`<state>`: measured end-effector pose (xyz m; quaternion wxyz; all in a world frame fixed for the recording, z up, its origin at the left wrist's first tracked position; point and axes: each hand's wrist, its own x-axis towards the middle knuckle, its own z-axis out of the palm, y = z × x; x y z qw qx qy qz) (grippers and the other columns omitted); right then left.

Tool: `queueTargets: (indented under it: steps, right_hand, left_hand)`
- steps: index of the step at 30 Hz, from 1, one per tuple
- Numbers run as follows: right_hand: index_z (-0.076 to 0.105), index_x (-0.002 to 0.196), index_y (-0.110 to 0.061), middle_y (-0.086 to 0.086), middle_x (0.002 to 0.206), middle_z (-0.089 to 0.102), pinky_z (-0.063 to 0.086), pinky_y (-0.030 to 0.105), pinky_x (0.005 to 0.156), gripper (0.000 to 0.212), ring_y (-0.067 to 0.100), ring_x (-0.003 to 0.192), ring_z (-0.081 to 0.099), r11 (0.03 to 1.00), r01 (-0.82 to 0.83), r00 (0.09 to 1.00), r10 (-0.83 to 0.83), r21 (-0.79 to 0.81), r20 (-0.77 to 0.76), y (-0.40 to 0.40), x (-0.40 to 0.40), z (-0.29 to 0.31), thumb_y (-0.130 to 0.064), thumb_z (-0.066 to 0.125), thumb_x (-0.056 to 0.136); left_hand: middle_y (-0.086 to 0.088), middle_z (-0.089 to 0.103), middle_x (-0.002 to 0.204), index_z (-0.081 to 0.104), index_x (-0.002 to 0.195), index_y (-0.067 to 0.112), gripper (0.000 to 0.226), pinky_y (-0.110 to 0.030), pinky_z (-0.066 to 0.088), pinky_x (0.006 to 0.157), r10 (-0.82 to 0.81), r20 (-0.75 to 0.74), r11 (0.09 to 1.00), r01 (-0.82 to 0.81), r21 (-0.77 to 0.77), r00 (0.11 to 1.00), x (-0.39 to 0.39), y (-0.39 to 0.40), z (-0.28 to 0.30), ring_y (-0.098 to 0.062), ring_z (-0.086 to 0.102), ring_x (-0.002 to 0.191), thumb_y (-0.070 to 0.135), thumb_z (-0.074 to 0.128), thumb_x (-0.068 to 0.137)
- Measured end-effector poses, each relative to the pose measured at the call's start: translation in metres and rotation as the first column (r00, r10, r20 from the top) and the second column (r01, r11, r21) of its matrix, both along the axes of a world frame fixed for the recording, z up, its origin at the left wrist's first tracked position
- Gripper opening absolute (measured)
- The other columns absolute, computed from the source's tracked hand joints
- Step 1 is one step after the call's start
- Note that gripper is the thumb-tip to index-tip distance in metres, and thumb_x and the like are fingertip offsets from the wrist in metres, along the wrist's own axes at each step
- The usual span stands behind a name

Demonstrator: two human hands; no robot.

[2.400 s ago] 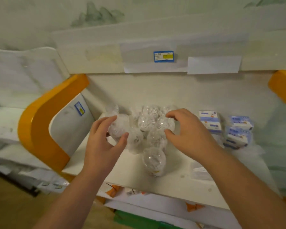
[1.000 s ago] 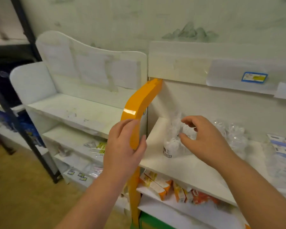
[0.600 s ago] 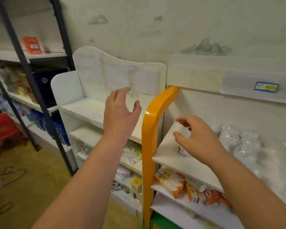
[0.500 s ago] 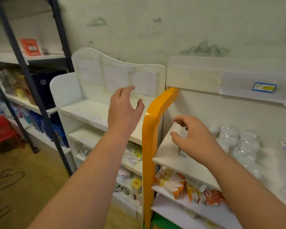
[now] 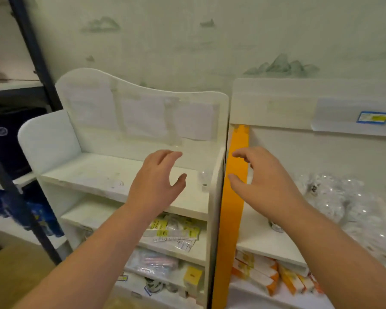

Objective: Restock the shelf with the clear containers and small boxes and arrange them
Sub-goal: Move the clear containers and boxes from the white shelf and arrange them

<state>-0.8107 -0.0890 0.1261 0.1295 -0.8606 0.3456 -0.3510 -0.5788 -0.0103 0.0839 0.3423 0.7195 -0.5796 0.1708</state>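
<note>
A heap of clear round containers (image 5: 334,197) lies on the right shelf board (image 5: 261,241), right of the orange side panel (image 5: 236,166). One more container (image 5: 275,226) peeks out from under my right wrist. My right hand (image 5: 265,184) hovers in front of the orange panel, fingers spread and loosely curved, holding nothing. My left hand (image 5: 156,181) is open above the top board of the white shelf unit (image 5: 94,175) on the left. A small clear item (image 5: 204,180) stands at that board's right end. The small boxes are out of view.
Lower boards of the white unit hold flat packets (image 5: 174,233) and a yellow box (image 5: 193,275). Orange-and-white boxes (image 5: 263,273) sit under the right shelf board. A dark metal rack (image 5: 20,152) with blue goods stands at far left. A blue price label (image 5: 373,117) hangs above.
The view has swung left to the white unit. My left hand moved over its top board. My right hand came off the container and shifted left to the orange panel.
</note>
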Motion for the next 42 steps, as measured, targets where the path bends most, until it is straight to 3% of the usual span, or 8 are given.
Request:
queueTargets:
  steps: [3,7,14,20,25,30,38,42]
  right_hand:
    - [0.049,0.132,-0.034,-0.017,0.128,0.047,0.039,0.024,0.098,0.049,-0.001,0.112,0.043,0.997,0.079,0.997,-0.079,0.010,0.013,0.002,0.042,0.001,-0.038,0.067,0.086]
    - [0.049,0.132,-0.033,-0.014,0.130,0.048,0.040,0.026,0.100,0.050,0.006,0.120,0.045,0.980,0.195,0.981,-0.196,0.041,-0.002,0.003,0.091,-0.011,-0.040,0.067,0.085]
    - [0.043,0.135,-0.036,-0.017,0.133,0.043,0.035,0.020,0.103,0.050,0.004,0.122,0.042,0.952,0.299,0.947,-0.286,0.071,-0.148,0.001,0.147,-0.050,-0.042,0.062,0.089]
    - [0.039,0.140,-0.032,-0.012,0.139,0.036,0.044,0.029,0.102,0.055,0.010,0.127,0.038,0.900,0.392,0.911,-0.350,0.193,-0.218,-0.043,0.186,-0.084,-0.044,0.059,0.090]
    - [0.036,0.139,-0.027,0.000,0.143,0.031,0.042,0.035,0.104,0.056,0.022,0.131,0.033,0.851,0.498,0.844,-0.434,0.164,-0.315,-0.083,0.212,-0.105,-0.043,0.058,0.089]
    - [0.030,0.140,-0.025,0.009,0.147,0.018,0.035,0.038,0.107,0.060,0.029,0.135,0.025,0.771,0.616,0.737,-0.491,0.162,-0.465,-0.105,0.236,-0.122,-0.038,0.058,0.089]
    - [0.022,0.140,-0.035,0.006,0.125,0.036,0.052,0.031,0.089,0.061,0.023,0.107,0.053,0.645,0.756,0.623,-0.655,0.113,-0.428,-0.117,0.258,-0.138,-0.044,0.058,0.091]
    - [0.025,0.136,-0.041,-0.001,0.131,0.032,0.050,0.030,0.096,0.056,0.018,0.115,0.050,0.643,0.750,0.651,-0.676,0.155,-0.345,-0.106,0.257,-0.139,-0.045,0.058,0.091]
  left_hand:
    - [0.008,0.050,0.133,0.052,0.135,0.026,0.052,-0.029,0.044,0.096,-0.078,0.028,0.997,0.077,0.013,0.997,0.047,-0.006,-0.007,-0.013,0.044,0.125,0.037,0.066,0.086]
    - [0.006,0.050,0.132,0.054,0.134,0.025,0.053,-0.028,0.044,0.095,-0.175,0.027,0.984,0.173,0.042,0.984,0.095,-0.022,-0.020,-0.014,0.045,0.125,0.036,0.069,0.084]
    - [0.007,0.050,0.134,0.054,0.133,0.026,0.054,-0.029,0.045,0.096,-0.310,0.035,0.945,0.304,0.124,0.950,0.145,-0.072,-0.045,-0.015,0.045,0.126,0.040,0.066,0.083]
    - [0.009,0.048,0.136,0.053,0.134,0.028,0.055,-0.024,0.042,0.094,-0.369,0.028,0.915,0.358,0.185,0.929,0.171,-0.115,-0.059,-0.012,0.044,0.127,0.043,0.067,0.083]
    - [0.008,0.048,0.136,0.052,0.134,0.029,0.056,-0.025,0.040,0.095,-0.438,0.013,0.881,0.426,0.206,0.899,0.190,-0.153,-0.066,-0.013,0.044,0.128,0.042,0.068,0.082]
    - [0.006,0.048,0.137,0.051,0.135,0.028,0.056,-0.029,0.045,0.097,-0.566,-0.017,0.801,0.555,0.226,0.824,0.196,-0.190,-0.078,-0.015,0.045,0.128,0.045,0.064,0.083]
    - [0.002,0.051,0.135,0.053,0.134,0.023,0.055,-0.024,0.040,0.100,-0.763,0.007,0.629,0.741,0.236,0.646,0.203,-0.254,-0.088,-0.016,0.047,0.126,0.040,0.064,0.084]
    - [0.001,0.050,0.137,0.051,0.137,0.022,0.056,-0.028,0.041,0.103,-0.821,-0.025,0.549,0.799,0.245,0.571,0.199,-0.277,-0.094,-0.018,0.045,0.129,0.039,0.063,0.085]
